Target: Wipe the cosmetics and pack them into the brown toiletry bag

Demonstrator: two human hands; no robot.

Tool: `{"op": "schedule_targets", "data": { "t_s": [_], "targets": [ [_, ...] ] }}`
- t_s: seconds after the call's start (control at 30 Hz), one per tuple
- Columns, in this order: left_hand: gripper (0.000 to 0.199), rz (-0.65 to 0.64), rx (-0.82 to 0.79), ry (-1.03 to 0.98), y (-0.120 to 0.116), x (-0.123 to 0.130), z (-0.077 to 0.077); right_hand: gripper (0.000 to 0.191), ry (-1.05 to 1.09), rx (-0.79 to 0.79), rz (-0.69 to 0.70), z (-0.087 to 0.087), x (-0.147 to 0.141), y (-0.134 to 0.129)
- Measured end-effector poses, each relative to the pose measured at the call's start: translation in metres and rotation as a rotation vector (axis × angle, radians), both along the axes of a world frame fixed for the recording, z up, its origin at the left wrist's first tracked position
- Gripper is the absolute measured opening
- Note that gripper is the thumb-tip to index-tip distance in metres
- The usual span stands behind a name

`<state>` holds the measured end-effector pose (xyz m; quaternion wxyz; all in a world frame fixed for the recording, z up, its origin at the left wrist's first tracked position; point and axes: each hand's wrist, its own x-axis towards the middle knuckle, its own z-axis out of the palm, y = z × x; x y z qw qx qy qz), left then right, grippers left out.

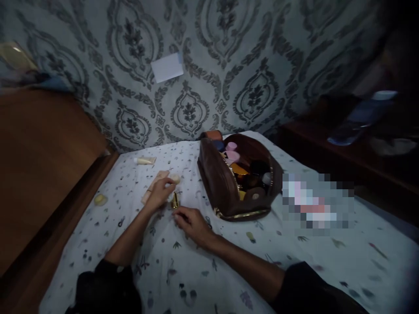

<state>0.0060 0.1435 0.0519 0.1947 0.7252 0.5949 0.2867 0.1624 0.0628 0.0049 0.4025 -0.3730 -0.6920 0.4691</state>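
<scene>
My left hand [159, 193] reaches over a flat pinkish-beige item [158, 178] on the patterned white sheet [190, 270]. Its bent fingertips are beside a small round cream-coloured item [176, 178]; whether they grip it is unclear. A small shiny gold item [175, 200] stands between the hands. My right hand [192, 223] is just below it, with thumb and index finger pinched together near its base; anything between them is too small to make out. To the right sits an open brown bag [214, 181] holding several cosmetic containers.
A cream tube [146, 161] lies at the back left, and a small yellowish item [100, 199] at the left edge. Wooden furniture [46, 165] borders the left. A bottle [360, 120] stands out on the dark surface at right; a pixelated patch covers the sheet beside the bag.
</scene>
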Motion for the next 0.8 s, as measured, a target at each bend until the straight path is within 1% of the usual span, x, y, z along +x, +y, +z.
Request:
{"op": "schedule_targets", "data": {
  "t_s": [0.1,0.2,0.3,0.4,0.47,0.53,0.6,0.7,0.8],
  "targets": [
    [0.024,-0.007,0.001,0.111,-0.001,0.0,-0.006,0.02,0.003,-0.01,0.008,0.0,-0.001,0.0],
    [0.019,0.032,0.007,0.223,-0.002,0.0,-0.005,0.019,0.0,-0.005,0.011,0.002,-0.001,-0.001],
    [0.023,0.081,0.038,0.321,-0.002,0.007,0.003,0.018,-0.017,0.004,0.005,0.005,-0.001,-0.003],
    [0.036,0.106,0.055,0.533,0.001,0.02,0.014,0.018,-0.037,0.013,-0.007,0.006,-0.001,-0.004],
    [0.043,0.094,0.049,0.672,0.006,0.028,0.021,0.018,-0.044,0.019,-0.017,0.007,0.0,-0.004],
    [0.045,0.057,0.013,0.748,0.012,0.034,0.023,0.018,-0.03,0.005,-0.029,0.008,0.0,-0.005],
    [0.042,0.008,-0.032,0.792,0.019,0.035,0.022,0.017,0.014,-0.038,-0.047,0.009,-0.001,-0.006],
    [0.037,-0.05,-0.057,0.785,0.029,0.032,0.016,0.017,0.102,-0.128,-0.082,0.008,-0.003,-0.005],
    [0.038,-0.053,-0.039,0.727,0.031,0.026,0.013,0.017,0.189,-0.212,-0.125,0.006,-0.004,-0.002]
  ]
}}
